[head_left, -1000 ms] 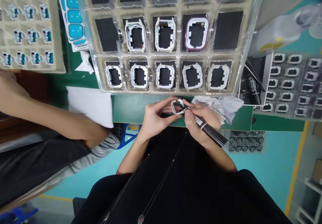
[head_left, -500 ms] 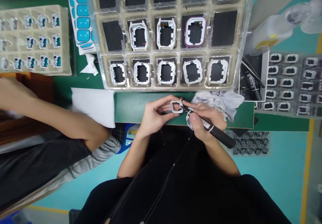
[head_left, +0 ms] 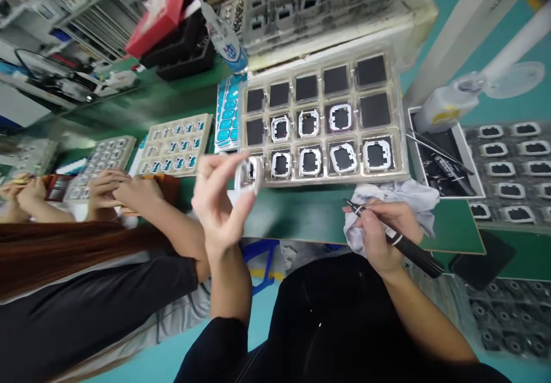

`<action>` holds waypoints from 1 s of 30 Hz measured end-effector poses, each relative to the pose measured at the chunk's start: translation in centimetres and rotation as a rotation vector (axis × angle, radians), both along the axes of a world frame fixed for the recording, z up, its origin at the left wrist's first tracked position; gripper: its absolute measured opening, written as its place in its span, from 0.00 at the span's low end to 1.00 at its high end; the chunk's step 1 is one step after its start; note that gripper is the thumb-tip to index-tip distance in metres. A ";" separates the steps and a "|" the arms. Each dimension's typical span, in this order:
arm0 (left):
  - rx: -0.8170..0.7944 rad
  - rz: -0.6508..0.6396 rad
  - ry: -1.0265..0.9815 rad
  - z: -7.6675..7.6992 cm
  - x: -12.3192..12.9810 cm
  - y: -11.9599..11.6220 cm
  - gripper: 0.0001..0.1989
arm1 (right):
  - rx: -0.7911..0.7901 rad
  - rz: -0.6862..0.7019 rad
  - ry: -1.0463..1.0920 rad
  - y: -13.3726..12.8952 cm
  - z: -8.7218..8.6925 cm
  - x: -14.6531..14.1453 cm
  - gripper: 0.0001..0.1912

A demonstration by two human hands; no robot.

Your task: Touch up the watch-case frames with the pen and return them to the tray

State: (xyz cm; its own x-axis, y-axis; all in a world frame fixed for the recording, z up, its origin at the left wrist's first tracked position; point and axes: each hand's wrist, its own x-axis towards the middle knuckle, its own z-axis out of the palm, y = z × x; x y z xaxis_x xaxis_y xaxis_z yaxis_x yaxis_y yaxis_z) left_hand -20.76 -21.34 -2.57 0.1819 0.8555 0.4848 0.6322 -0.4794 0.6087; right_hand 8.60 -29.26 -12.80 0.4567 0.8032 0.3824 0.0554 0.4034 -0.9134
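Observation:
My left hand pinches a small white frame between thumb and fingers, raised at the lower left corner of the clear plastic tray. In my right hand is a black marker, its dark tip uncapped and pointing up and left, apart from the frame. A crumpled whitish cloth lies under and behind that hand. Several white frames, such as this one, sit on black pads in the tray's two nearer rows, and one has a purple edge.
A white box with tweezers stands right of the tray, near a pump bottle. More frame trays lie at the far right and back. At left are blue sticker sheets, a beige tray, and co-workers' hands and arms.
The view has swung to show more of the bench. My left hand has carried the frame away from the marker, up and left to the tray. My right hand still holds the marker near the cloth.

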 end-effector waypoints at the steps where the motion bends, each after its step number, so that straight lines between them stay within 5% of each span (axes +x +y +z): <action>1: 0.143 0.046 0.042 1.0 -0.4 1.8 0.34 | -0.006 0.000 -0.014 0.0 0.2 0.0 0.06; 5: 0.160 0.010 0.302 2.6 -0.6 8.6 0.33 | 0.024 -0.011 -0.038 0.1 1.1 0.1 0.05; 9: 0.075 0.007 0.459 2.2 -0.6 10.9 0.33 | 0.043 -0.005 -0.053 0.3 1.6 0.2 0.05; 15: 0.194 -0.002 0.388 3.4 2.9 9.4 0.18 | 0.051 0.006 -0.087 0.2 1.4 0.4 0.04; 21: 0.082 -0.030 0.374 2.6 7.6 10.1 0.15 | 0.042 0.040 -0.132 0.1 1.3 0.5 0.03; 26: -0.004 0.051 0.109 3.1 7.2 9.4 0.18 | 0.059 0.029 -0.157 0.1 1.6 0.6 0.03; 30: -0.019 0.023 -0.252 2.9 6.3 5.0 0.18 | 0.050 0.041 -0.160 -0.1 1.4 0.7 0.02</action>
State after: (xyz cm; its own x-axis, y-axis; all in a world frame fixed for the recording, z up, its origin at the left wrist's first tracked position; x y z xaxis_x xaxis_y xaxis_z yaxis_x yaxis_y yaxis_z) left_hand -14.44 -16.29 0.35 0.0372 0.8674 0.4962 0.4700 -0.4534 0.7573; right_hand 9.28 -29.35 -11.43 0.3539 0.7980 0.4879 0.1809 0.4534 -0.8727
